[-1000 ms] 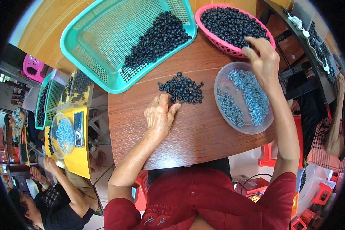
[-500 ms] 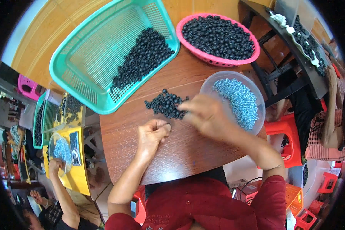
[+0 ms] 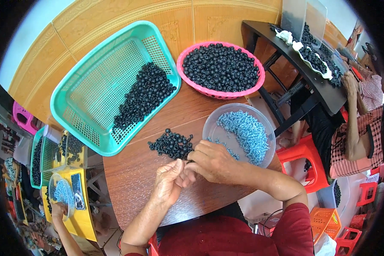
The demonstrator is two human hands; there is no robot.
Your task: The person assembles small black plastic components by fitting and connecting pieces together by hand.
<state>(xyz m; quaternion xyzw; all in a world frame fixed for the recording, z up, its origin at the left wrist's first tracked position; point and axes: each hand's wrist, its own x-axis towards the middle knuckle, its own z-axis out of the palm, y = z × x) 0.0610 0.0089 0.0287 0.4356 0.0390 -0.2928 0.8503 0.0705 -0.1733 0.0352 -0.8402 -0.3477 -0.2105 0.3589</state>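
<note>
My left hand [image 3: 170,178] is closed in a pinch, thumb and fingers together; what it holds, if anything, is hidden. Touching or nearly touching it, my right hand [image 3: 212,162] bends over from the right with its fingertips pinched. A dark bit shows at these fingertips, probably one of the small black round pieces. Just beyond both hands lies a loose pile of black beadlike pieces [image 3: 170,144], some with a visible hole. A clear round tub [image 3: 207,128] beside my right hand holds many small shiny blue pieces [image 3: 243,132].
A green mesh basket [image 3: 94,81] with black pieces stands at the far left of the brown table [image 3: 132,187]. A pink basket [image 3: 187,87] heaped with black pieces is beyond the tub. Co-workers sit at a yellow table [image 3: 83,219] and a dark table [image 3: 328,91].
My right hand has come from above the black pile to my left hand, and their fingertips now meet. The whole view has shifted, so the baskets and tub appear lower and further left.
</note>
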